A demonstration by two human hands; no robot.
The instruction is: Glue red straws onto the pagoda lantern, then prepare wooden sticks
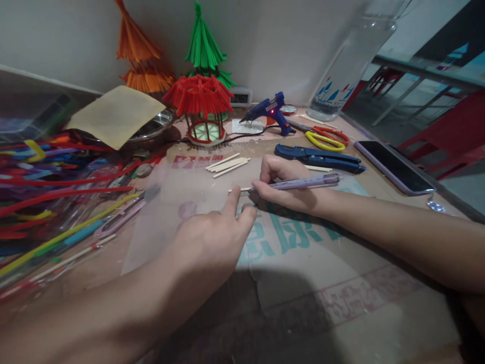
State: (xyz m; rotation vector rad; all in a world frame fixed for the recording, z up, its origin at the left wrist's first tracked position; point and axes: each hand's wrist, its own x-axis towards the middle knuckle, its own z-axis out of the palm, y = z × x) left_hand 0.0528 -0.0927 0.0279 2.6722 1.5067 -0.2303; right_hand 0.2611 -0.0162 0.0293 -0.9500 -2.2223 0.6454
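My right hand [282,184] is closed around a light purple pen [310,182], its writing end pointing left. A thin pale wooden stick [245,189] lies on the work surface between my hands. My left hand [215,232] has its index finger stretched out, the fingertip on the stick's left end. The left thumb stands apart from that finger. Just beyond my hands lies a small pile of similar wooden sticks [229,164]. Another stick [317,168] lies behind my right hand, beside a blue-handled cutter [320,157]. My right fingers hide the pen's tip.
Behind stand a red pipe-cleaner model [200,96], a green one [204,40] and an orange one [138,38]. A blue glue gun [269,111], scissors [328,139], a phone [392,167] and a bottle [337,76] line the back right. Loose pipe cleaners [56,202] cover the left.
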